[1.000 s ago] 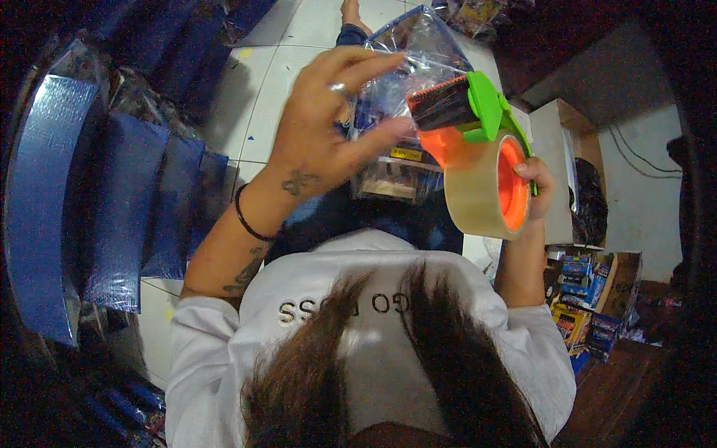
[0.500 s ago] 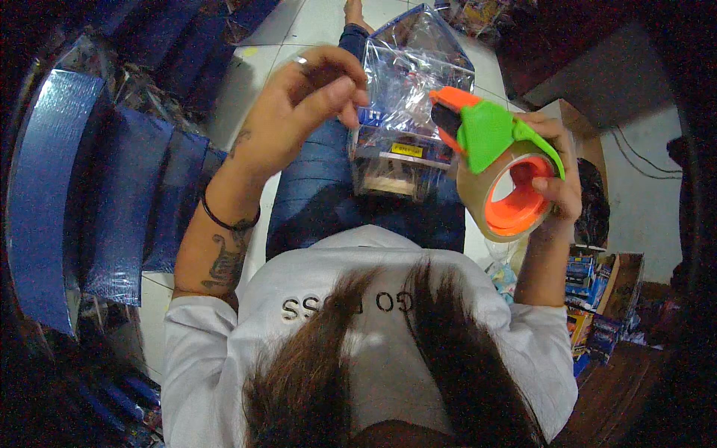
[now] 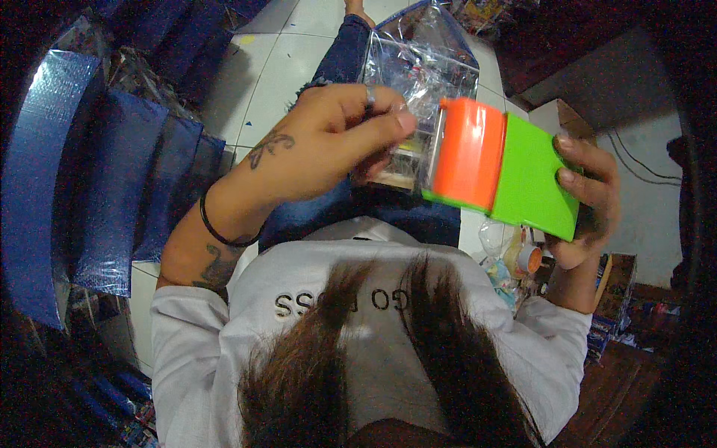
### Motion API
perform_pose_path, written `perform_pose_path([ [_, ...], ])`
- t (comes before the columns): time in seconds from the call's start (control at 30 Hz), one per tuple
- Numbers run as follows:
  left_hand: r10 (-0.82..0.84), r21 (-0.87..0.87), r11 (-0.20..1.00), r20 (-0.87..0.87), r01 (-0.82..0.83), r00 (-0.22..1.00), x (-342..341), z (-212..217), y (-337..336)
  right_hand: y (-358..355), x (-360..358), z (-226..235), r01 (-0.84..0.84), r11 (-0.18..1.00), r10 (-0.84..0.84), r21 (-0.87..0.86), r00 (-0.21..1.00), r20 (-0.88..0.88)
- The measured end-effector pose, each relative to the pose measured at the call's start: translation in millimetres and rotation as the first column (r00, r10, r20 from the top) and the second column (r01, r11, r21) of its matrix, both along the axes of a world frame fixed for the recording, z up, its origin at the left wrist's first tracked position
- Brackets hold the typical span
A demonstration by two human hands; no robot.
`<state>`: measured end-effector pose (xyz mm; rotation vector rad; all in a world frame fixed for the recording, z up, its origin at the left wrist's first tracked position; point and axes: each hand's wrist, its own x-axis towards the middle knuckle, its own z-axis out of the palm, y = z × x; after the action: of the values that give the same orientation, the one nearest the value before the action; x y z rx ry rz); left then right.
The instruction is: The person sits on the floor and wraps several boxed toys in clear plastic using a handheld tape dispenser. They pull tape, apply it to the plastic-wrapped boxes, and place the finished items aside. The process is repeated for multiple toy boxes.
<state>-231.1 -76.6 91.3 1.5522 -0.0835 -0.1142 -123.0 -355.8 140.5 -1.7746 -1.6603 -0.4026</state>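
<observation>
My right hand (image 3: 590,183) grips an orange and green tape dispenser (image 3: 499,163), with its broad outer side facing up and the tape roll hidden. Close to the dispenser's left end, my left hand (image 3: 362,134) is closed, thumb against fingers. Clear film shows beside those fingertips, but whether it is tape from the dispenser or wrapping I cannot tell. Behind both hands, a box wrapped in clear plastic (image 3: 418,63) rests at my legs. The left hand and the dispenser cover its near part.
Tall blue shiny packages (image 3: 63,187) stand in rows on the left. White floor tiles (image 3: 258,82) lie beyond. On the right are an open cardboard box (image 3: 560,119), a small orange-centred roll (image 3: 529,259) and stacked small boxes (image 3: 612,299) near brown wooden boards (image 3: 620,388).
My left hand has moved right, to the dispenser's end, and its fingers have closed. My right hand has turned the dispenser, so its flat side now faces up and the roll is out of sight.
</observation>
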Motion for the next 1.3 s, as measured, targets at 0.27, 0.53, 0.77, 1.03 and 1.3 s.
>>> perform_pose_path([
  [0.27,0.165,-0.217,0.969,0.219,-0.117,0.962,-13.9,-22.6,-5.6,-2.0,-28.9,47.4,0.186,0.903,-0.077,-0.387,0.957,0.280],
  [0.53,0.363,-0.135,0.931,0.417,-0.339,0.833,-41.5,13.9,-4.4,82.5,-56.3,70.1,0.604,0.317,-0.404,-0.731,0.783,0.472],
  [0.77,0.563,0.077,0.725,0.505,-0.684,0.654,-5.0,-35.3,81.1,28.8,12.6,42.5,0.512,0.481,-0.337,-0.712,0.858,0.389],
  [1.03,0.714,0.923,-0.002,0.271,-0.385,0.646,10.8,-148.0,188.5,-34.2,74.1,-40.1,0.543,0.783,-0.602,-0.302,0.784,-0.152],
  [1.3,0.018,0.465,0.597,0.807,-0.654,0.590,118.0,-32.2,74.6,-40.1,87.2,-90.7,0.594,0.787,-0.605,-0.165,0.692,-0.393],
])
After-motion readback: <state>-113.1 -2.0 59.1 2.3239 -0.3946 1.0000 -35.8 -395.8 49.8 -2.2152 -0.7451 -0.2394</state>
